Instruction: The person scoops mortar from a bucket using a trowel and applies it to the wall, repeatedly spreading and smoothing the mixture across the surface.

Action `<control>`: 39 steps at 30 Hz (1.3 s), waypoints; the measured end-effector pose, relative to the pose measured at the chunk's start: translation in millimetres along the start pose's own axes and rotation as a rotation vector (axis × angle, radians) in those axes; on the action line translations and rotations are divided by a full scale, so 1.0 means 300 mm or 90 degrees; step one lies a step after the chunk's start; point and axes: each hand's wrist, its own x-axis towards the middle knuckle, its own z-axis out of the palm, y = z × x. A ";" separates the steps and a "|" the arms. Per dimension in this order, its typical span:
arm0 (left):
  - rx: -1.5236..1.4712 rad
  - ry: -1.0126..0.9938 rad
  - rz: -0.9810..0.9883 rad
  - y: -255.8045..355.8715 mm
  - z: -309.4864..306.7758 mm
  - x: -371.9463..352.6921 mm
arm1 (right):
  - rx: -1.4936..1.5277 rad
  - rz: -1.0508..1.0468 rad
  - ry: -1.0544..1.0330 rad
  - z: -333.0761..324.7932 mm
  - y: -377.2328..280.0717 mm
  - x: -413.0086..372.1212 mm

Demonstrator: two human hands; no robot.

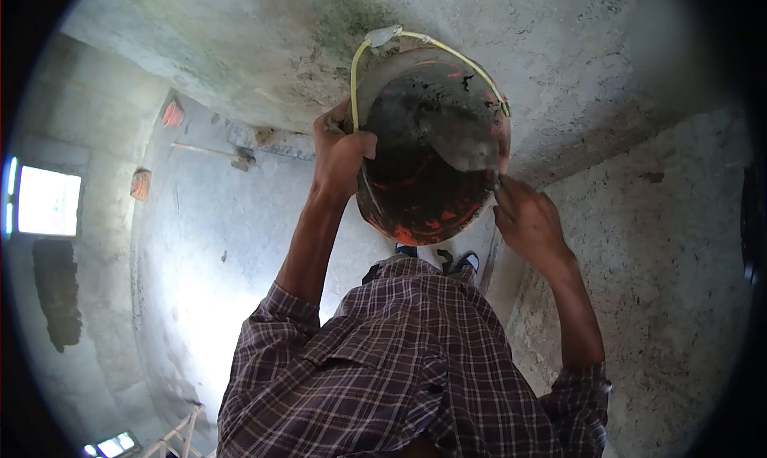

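A round bucket (415, 232), orange under a crust of grey mortar, is held up in front of my body with its mouth toward me. My left hand (339, 150) grips its left rim, thumb over the edge. The yellow wire handle (457, 54) arches over the far side and carries a pale grip piece. My right hand (531, 222) is closed around the handle of a trowel (467, 148) at the right rim. The trowel's grey blade reaches inside the bucket and looks slightly blurred. Dark residue coats the bucket's inner wall.
A rough plastered wall (575, 66) rises close beyond the bucket, meeting another wall (639, 258) at right. On the floor (240, 194) lie a long-handled tool (212, 151) and reddish bricks or blocks (141, 185). A pale metal frame (177, 436) stands at lower left.
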 end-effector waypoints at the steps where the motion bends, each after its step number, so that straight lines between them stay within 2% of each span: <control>1: 0.004 -0.011 0.003 0.001 0.002 0.001 | -0.059 -0.020 0.016 -0.004 -0.001 0.022; 5: -0.003 -0.033 -0.015 0.002 -0.014 -0.004 | -0.065 -0.018 0.088 0.107 0.018 0.070; 7: -0.020 -0.041 -0.023 -0.004 -0.023 -0.009 | -0.154 -0.027 0.066 0.151 -0.005 0.087; 14: -0.078 -0.045 -0.041 -0.039 -0.027 -0.017 | -0.091 -0.064 0.088 0.260 -0.064 0.084; 16: -0.069 -0.061 -0.049 -0.040 -0.019 -0.028 | 0.009 -0.021 0.044 0.277 -0.070 0.068; 21: -0.104 -0.055 -0.050 -0.017 -0.004 -0.065 | 0.178 -0.024 0.090 0.325 -0.085 0.062; 28: -0.038 -0.082 -0.030 0.004 0.028 -0.100 | 0.307 0.035 0.113 0.327 -0.081 0.044; 33: 0.075 -0.012 0.006 -0.053 0.051 -0.092 | 0.334 0.064 0.152 0.245 -0.046 -0.027; 37: 0.041 0.016 0.009 -0.079 0.083 -0.074 | 0.333 0.076 0.197 0.128 -0.006 -0.095; 39: 0.011 0.102 -0.026 -0.148 0.060 -0.053 | 0.363 0.117 0.193 0.056 -0.024 -0.134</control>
